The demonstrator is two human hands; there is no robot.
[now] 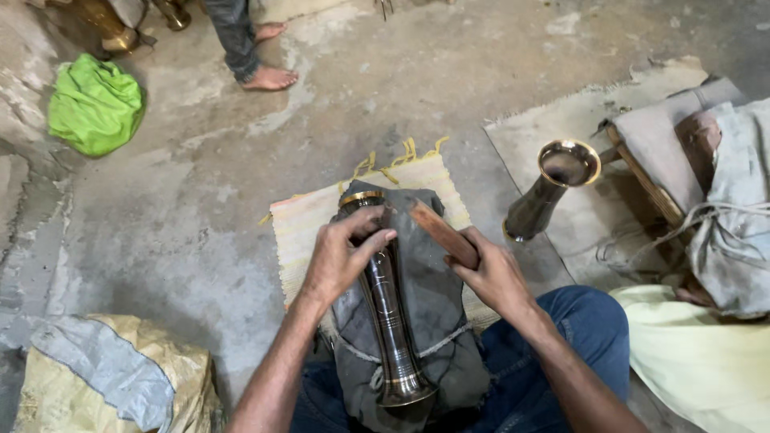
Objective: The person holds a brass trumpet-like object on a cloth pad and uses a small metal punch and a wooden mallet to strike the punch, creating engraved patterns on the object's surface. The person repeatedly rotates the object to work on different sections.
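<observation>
The person sat on the floor with a dark brass vase lying lengthwise on a grey cloth over the lap. The left hand pressed down on the vase near its gold-rimmed upper end, fingers curled over it. The right hand gripped a wooden stick just beside the vase. A second vase stood on a mat nearby.
</observation>
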